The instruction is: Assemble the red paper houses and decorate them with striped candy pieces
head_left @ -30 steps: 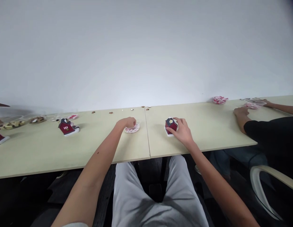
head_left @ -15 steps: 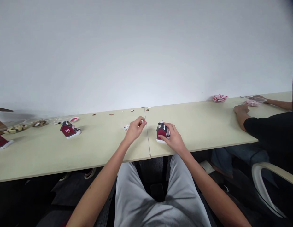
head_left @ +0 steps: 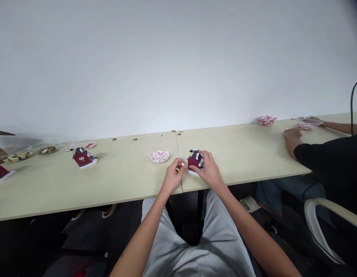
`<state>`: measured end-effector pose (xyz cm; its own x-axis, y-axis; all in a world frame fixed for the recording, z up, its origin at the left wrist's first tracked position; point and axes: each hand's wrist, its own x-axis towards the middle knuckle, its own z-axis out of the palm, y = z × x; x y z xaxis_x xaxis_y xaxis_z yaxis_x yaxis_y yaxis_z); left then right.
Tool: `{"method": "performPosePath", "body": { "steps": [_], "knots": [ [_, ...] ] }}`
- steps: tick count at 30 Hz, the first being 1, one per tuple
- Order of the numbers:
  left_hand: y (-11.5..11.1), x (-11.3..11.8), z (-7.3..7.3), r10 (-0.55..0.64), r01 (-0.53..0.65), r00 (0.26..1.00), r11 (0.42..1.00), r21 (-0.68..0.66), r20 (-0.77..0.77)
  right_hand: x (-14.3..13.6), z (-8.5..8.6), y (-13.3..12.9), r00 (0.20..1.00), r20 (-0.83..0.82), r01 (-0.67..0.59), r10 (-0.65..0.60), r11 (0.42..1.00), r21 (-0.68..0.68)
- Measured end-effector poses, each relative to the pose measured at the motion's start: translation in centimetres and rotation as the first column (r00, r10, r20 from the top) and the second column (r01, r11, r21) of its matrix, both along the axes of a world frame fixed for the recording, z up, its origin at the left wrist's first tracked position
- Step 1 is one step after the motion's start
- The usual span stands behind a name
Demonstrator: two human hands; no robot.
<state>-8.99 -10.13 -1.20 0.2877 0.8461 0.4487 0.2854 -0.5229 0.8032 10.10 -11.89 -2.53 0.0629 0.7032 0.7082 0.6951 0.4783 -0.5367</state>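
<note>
A small dark-red model house [head_left: 192, 163] with a dark roof and white base stands tilted near the table's front edge. My right hand [head_left: 210, 169] is closed round its right side, thumb on the front wall. Just left of the house, my left hand [head_left: 175, 174] pinches a tiny white piece [head_left: 183, 164], too small to name. Behind my left hand sits a shallow clear dish [head_left: 159, 156] of red-and-white pieces. The far side of the house is hidden by my right fingers.
Another model house [head_left: 82, 158] stands on the left, with containers of small parts [head_left: 47, 150] behind it. Several small brown and white bits lie along the wall. At right, a co-worker's hand [head_left: 293, 133] rests near a clear container [head_left: 309, 124] and a bowl of red-and-white pieces [head_left: 266, 120].
My left hand has moved right and toward me, up to the house, uncovering the dish and showing a white piece in its fingertips. The house has turned and shifted slightly left.
</note>
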Motion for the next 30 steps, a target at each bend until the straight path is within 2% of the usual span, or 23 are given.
{"method": "performPosePath", "body": {
  "steps": [9,16,23,30],
  "knots": [
    [0.35,0.0,-0.15,-0.063,0.066,0.996,0.997,-0.044,0.062,-0.18,-0.14,-0.5,0.994,0.076,-0.076,0.078,0.997,-0.032],
    [0.28,0.17,-0.06,-0.039,0.048,0.992,0.996,-0.073,0.119,-0.09,-0.18,-0.66,0.996,0.063,-0.065,0.068,0.997,-0.046],
    [-0.04,0.19,0.07,-0.099,0.101,0.994,0.994,-0.052,0.039,-0.11,0.01,-0.83,0.994,0.082,-0.065,0.069,0.996,-0.054],
    [-0.12,0.14,0.08,-0.136,0.138,0.99,0.99,-0.041,0.049,-0.13,0.21,-0.92,0.994,0.083,-0.07,0.075,0.996,-0.059]
  ]
}}
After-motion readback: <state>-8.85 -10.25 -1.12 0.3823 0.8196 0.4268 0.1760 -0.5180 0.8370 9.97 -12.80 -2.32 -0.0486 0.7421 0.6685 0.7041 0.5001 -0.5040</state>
